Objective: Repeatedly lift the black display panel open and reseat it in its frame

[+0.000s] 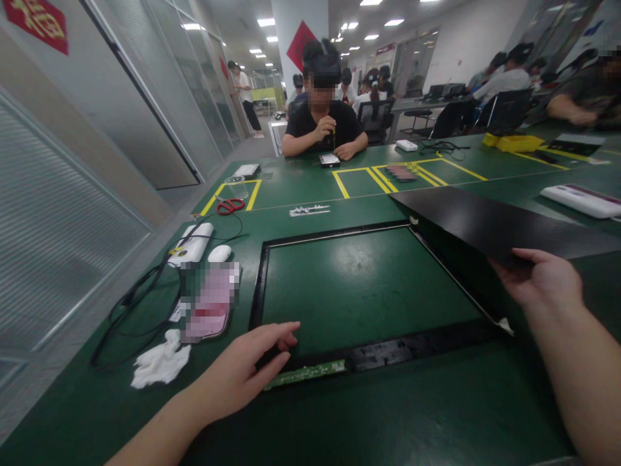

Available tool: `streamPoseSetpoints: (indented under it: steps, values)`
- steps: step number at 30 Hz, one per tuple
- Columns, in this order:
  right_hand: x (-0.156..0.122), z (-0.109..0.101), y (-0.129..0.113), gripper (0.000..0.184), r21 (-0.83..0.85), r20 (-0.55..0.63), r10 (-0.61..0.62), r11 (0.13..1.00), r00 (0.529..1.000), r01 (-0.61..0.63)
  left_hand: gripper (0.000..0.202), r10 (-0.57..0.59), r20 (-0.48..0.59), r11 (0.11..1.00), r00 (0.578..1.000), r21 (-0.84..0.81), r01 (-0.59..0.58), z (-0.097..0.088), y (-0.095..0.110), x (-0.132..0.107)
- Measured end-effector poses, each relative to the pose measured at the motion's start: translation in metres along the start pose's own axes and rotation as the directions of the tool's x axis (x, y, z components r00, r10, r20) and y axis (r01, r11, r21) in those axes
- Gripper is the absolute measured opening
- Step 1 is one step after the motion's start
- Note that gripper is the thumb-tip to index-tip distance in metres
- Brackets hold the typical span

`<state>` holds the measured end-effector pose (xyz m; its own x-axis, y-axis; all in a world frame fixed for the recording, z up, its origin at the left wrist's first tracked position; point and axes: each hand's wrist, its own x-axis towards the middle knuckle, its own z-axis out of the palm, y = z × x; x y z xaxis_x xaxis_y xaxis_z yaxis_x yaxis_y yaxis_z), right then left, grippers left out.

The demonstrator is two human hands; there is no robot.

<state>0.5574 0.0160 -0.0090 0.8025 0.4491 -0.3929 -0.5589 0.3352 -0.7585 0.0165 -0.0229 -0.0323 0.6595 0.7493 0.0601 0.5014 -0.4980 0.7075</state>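
A black rectangular frame (339, 234) lies flat on the green table (369, 414), with a thin green circuit strip (305, 374) along its near edge. My left hand (247, 375) rests on the frame's near-left corner, fingers stretched flat. My right hand (543, 279) grips the near edge of a large black panel (490, 223), held tilted above the frame's right side.
Left of the frame lie a crumpled white cloth (160, 366), a blurred pink item (209, 301), a white mouse (220, 253), black cables (130, 304) and red scissors (229, 206). A person (324, 116) sits across the table. Yellow tape boxes (361, 181) mark the far side.
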Motion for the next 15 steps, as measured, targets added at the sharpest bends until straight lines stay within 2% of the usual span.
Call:
streamPoseSetpoints:
  steps: [3,15]
  values:
    - [-0.0037,0.0024,0.0027,0.036,-0.061,-0.016,0.004,0.998,1.0,-0.005,0.046,0.006,-0.001,1.0,1.0,0.004,-0.006,-0.0004,0.0001,0.0006]
    - [-0.0072,0.0038,0.0047,0.032,-0.11,-0.039,-0.005,0.994,0.999,0.001,0.044,0.019,0.017,1.0,1.0,0.004,-0.019,-0.001,0.0029,0.0029]
